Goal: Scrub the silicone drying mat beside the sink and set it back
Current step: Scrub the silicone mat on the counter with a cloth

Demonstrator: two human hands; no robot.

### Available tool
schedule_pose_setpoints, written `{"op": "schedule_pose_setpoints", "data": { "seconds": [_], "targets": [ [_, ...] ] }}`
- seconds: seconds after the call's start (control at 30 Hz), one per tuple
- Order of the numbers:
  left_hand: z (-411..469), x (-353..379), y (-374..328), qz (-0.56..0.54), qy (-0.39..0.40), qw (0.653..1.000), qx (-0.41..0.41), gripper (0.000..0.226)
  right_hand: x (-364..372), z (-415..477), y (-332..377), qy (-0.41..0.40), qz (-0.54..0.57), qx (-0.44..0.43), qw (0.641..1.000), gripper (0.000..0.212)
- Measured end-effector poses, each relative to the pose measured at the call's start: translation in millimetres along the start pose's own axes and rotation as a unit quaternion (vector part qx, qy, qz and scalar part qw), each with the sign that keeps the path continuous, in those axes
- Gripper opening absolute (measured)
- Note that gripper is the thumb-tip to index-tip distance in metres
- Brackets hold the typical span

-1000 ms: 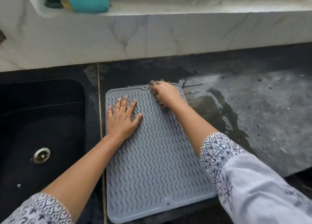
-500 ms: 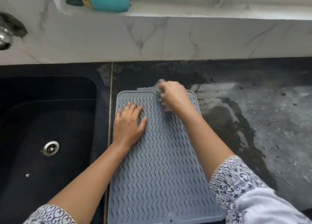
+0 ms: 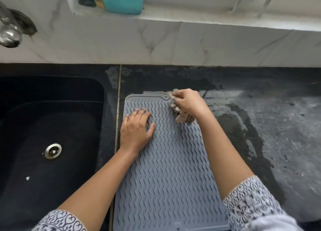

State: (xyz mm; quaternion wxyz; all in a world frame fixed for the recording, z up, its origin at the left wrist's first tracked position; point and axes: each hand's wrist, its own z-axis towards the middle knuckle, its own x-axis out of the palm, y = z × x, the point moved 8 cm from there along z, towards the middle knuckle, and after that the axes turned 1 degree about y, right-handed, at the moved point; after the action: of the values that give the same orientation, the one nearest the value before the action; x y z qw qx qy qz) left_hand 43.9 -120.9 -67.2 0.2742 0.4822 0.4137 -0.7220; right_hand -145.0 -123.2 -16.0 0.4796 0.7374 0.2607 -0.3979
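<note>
- Head view: the silicone drying mat point(image 3: 173, 170) lies flat on the dark countertop point(image 3: 271, 130), just to the right of the sink point(image 3: 97, 91), with its long side running toward the person.
- Left hand point(image 3: 136, 130): the fingers are straight and spread, palm down on the far-left area of the mat. It holds nothing and pins the mat in place.
- Right hand point(image 3: 188, 102): the fingers are curled round a scrub pad point(image 3: 184, 119), which touches the mat near its far-right corner. The pad is blurred, so its exact type cannot be determined.
- Step in hand, as judged: scrubbing the ribbed top face at the far end. The near portion shows no suds, so most of the surface is probably not yet covered.
- The next move calls for strokes along the wavy ribs toward the near edge, with enough pressure to reach the grooves. The left hand should be repositioned clear of the pad so that the flexible mat does not creep or buckle.
- Remaining, as judged: a rinse, likely over the sink, then returning the mat to its place.
- The countertop to the right of the mat is wet and streaked.
</note>
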Motion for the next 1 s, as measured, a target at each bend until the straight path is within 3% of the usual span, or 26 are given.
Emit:
{"op": "schedule_pose_setpoints", "data": {
  "seconds": [0.07,0.17,0.27,0.37,0.47,0.63,0.77,0.9,1.0],
  "targets": [
    [0,1,2,-0.01,0.005,1.0,-0.005,0.047,3,-4,-3,-0.059,0.034,0.002,0.998,0.033],
    [2,7,4,-0.005,0.021,1.0,-0.012,0.052,61,-10,11,-0.036,-0.067,-0.039,0.996,0.043],
    [3,10,4,0.011,0.03,0.999,-0.015,0.053,77,-14,11,-0.092,-0.107,-0.042,0.989,0.049],
    [4,11,3,0.016,0.038,0.999,-0.018,0.054,79,-30,9,-0.051,-0.126,-0.041,0.99,0.054],
    [3,11,2,0.021,0.043,0.999,-0.018,0.055,82,-97,3,-0.059,-0.124,-0.04,0.99,0.063],
    [2,9,2,0.01,0.045,0.999,-0.019,0.055,87,-195,4,0.015,-0.105,-0.027,0.994,0.064],
    [2,9,2,0.008,0.052,0.998,-0.022,0.056,48,-136,24,-0.071,0.013,-0.037,0.997,0.049],
    [3,9,2,0.016,0.047,0.999,-0.022,0.055,69,-52,25,-0.064,-0.071,-0.016,0.995,0.051],
    [3,10,2,0.015,0.045,0.999,-0.024,0.055,89,-49,14,-0.043,-0.118,-0.006,0.992,0.055]
  ]
}}
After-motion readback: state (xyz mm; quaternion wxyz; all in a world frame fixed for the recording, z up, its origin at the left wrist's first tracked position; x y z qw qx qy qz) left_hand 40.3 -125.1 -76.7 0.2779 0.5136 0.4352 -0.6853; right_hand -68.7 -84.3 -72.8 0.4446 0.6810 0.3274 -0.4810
